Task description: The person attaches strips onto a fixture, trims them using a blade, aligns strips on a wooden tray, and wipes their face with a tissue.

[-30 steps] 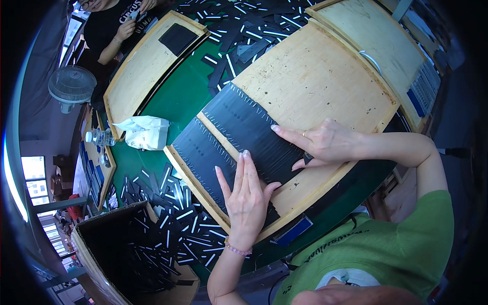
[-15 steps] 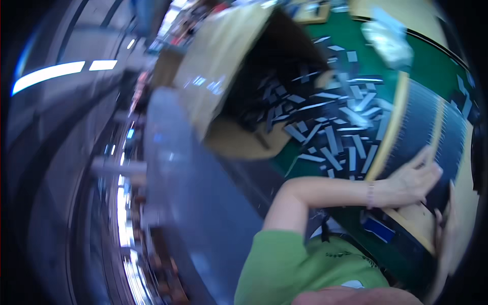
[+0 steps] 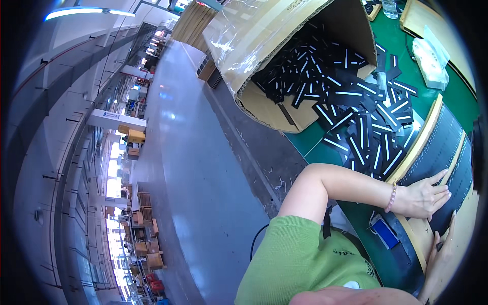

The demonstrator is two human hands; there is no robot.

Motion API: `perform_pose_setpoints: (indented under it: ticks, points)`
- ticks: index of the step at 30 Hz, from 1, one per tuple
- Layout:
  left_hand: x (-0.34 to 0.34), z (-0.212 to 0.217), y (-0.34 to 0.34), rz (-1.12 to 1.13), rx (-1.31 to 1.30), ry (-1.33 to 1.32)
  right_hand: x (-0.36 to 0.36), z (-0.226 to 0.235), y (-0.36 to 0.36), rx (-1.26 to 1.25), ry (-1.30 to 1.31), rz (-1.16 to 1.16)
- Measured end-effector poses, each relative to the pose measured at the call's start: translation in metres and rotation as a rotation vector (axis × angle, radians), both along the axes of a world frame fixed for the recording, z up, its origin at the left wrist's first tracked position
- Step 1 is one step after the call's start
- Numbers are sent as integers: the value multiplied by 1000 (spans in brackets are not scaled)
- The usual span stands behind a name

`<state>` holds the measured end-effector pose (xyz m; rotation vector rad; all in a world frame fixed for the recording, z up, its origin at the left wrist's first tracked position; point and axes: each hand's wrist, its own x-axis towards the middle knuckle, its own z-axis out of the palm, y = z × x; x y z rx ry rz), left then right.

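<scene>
My left hand [image 3: 424,198], a beaded bracelet at its wrist, lies with stretched fingers on a wooden board's dark rows [image 3: 432,137]. Its fingertips are beside a thin wooden strip [image 3: 454,160] between these rows. My right hand [image 3: 442,249] rests lower, on the bare wood at the board's near edge, thumb and fingers apart. A small dark spot shows between them; I cannot tell what it is. Left of the board lies a heap of flat black pieces [image 3: 362,133] with white stripes, spilling from a cardboard box [image 3: 277,46] tipped on its side.
The green table [image 3: 315,155] carries a clear plastic bag [image 3: 431,63] and a bottle [image 3: 390,9] at the far side. A blue rectangular object [image 3: 385,233] lies near my left forearm. Left of the table runs a grey floor [image 3: 193,152], with shelves and boxes beyond.
The view has shifted and become sharp, so the box and board sit farther right in it. My left hand stays on the board's dark rows, and my right hand at the near edge.
</scene>
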<state>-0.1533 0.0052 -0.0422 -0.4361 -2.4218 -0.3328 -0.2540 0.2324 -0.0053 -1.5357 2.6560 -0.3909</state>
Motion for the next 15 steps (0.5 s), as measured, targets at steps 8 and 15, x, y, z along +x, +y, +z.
perform_pose_setpoints:
  ticks: [8, 15]
  points:
    - [-3, -6, -12, 17, -12, 57, 1, -22, -10, -105, -213, -93]
    - [-6, 46, 2, -92, 107, -10, 6, 10, 17, -346, -148, -81]
